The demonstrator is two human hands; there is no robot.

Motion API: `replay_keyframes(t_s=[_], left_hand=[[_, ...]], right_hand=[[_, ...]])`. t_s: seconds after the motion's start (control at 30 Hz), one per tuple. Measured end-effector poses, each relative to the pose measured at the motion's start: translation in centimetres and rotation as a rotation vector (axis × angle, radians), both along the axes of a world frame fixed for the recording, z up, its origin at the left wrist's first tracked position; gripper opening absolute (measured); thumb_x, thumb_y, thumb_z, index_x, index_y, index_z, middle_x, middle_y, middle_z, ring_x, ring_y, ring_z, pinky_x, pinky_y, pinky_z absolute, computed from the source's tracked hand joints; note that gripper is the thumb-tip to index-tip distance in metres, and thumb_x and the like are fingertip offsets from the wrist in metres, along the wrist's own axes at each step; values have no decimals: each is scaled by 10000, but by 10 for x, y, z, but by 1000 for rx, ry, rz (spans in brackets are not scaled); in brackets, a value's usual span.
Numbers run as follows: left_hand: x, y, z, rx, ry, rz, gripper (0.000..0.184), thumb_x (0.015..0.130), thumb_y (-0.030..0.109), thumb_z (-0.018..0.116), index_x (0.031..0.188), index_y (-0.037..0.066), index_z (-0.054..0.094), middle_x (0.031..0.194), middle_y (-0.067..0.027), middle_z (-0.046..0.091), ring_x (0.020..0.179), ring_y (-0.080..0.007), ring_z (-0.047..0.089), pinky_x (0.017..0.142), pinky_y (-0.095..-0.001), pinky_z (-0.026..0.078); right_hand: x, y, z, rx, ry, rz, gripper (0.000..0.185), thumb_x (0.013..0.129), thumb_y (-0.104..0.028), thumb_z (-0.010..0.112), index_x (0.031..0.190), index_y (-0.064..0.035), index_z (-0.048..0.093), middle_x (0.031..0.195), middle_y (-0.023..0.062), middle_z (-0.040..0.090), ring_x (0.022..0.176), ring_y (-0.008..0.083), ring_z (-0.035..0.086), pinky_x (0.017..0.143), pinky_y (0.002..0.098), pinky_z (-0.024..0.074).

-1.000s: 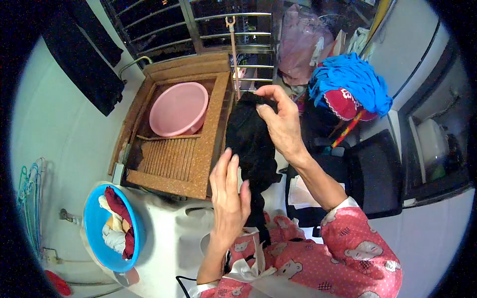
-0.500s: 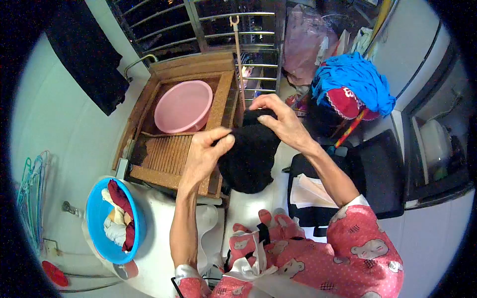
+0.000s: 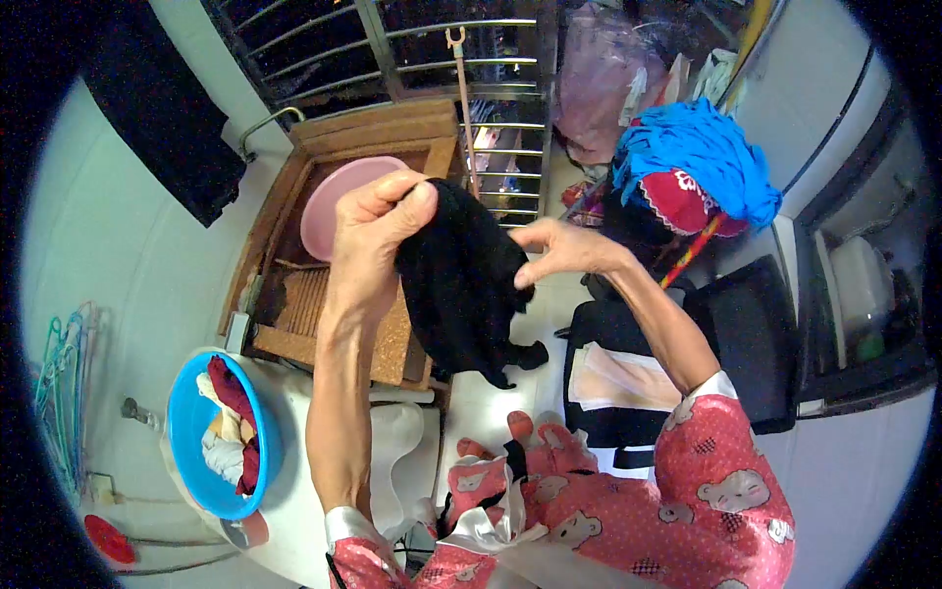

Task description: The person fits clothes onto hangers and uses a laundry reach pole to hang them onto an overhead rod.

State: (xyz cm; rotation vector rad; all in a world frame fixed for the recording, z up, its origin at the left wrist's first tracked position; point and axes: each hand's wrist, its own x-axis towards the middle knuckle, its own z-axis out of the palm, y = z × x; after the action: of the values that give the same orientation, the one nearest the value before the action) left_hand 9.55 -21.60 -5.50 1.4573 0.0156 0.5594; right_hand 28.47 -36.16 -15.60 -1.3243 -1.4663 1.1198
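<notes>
A black cloth garment [image 3: 456, 280] hangs in front of me, bunched at the top and with loose ends lower down. My left hand [image 3: 378, 226] is raised and closed, pinching its upper left edge between thumb and fingers. At the garment's right edge is my right hand [image 3: 567, 247], lower than the left one. Its thumb and forefinger are apart, with their tips against or very near the cloth; the other fingers are mostly hidden. Behind my left hand, a pink basin [image 3: 339, 201] is partly covered from sight.
The basin sits in a brown sink with a ribbed washboard [image 3: 302, 299]. A blue basin [image 3: 265, 432] at lower left holds maroon and white cloth. Right of me are a black case [image 3: 741, 344] and a blue cloth heap [image 3: 687, 152]. Hangers [image 3: 64, 383] hang at far left.
My left hand has moved up and slightly left, lifting the garment's edge. My right hand has come down from the top to the right edge. The garment now hangs longer and slanted.
</notes>
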Motion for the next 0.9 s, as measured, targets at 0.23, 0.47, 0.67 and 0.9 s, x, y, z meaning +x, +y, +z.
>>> replay_keyframes(t_s=[0.23,0.47,0.67,0.9], left_hand=[[-67,41,12,7,-90,203,268,821,235,645,921,-14,633,833,-30,635,733,-91,572,671,-215,435],[-123,56,5,610,312,194,241,756,178,688,729,-55,633,620,-35,542,697,-158,478,881,-355,370],[-128,54,1,907,395,320,227,763,169,674,750,-47,606,595,-79,501,655,-209,463,681,-354,362],[-143,50,5,1023,465,359,193,748,99,677,835,-64,617,666,-147,550,604,-252,529,561,-347,401]], right_hand=[[14,-7,-3,-178,-370,85,409,745,-310,705,972,23,636,862,62,663,816,118,576,727,290,464],[40,-41,93,281,-440,-157,354,765,-261,687,911,57,635,737,57,654,684,195,602,648,336,470],[31,-25,108,126,-548,-198,301,706,-203,725,888,19,637,859,117,637,842,215,598,720,313,446],[34,-29,112,311,-548,-61,236,725,-152,688,876,16,617,1073,79,533,958,175,515,726,271,447]])
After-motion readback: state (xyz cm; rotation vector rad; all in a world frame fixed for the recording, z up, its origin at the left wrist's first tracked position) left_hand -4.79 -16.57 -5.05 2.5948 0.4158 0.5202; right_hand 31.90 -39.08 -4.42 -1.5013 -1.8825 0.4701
